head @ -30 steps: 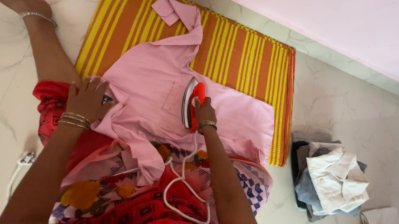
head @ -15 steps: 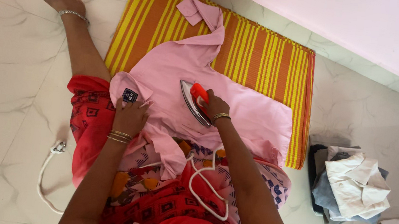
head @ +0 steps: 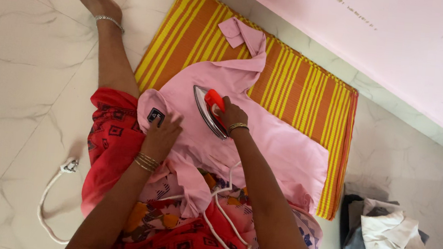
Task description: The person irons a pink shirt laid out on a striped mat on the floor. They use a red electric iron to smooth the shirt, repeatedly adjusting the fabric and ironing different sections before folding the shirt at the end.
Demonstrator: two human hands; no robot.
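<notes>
A pink shirt [head: 279, 141] lies spread over an orange and yellow striped mat [head: 300, 89] on the floor. My right hand [head: 231, 114] grips the red handle of a metal clothes iron [head: 208, 109], which rests on the shirt's upper middle. My left hand [head: 162, 134] presses flat on the shirt's collar area, beside a small dark label [head: 155, 116]. The iron's white cord [head: 225, 222] loops back over my lap.
My bare leg with an anklet [head: 109, 20] stretches along the mat's left side. A white plug and cord [head: 62, 174] lie on the marble floor at the left. A pile of folded clothes [head: 386, 243] sits at the lower right. A pink wall [head: 402, 44] runs behind the mat.
The iron has slid up and left across the shirt, turning its tip leftward. My left hand shifted from the shirt's left edge to near the collar label. The view moved too.
</notes>
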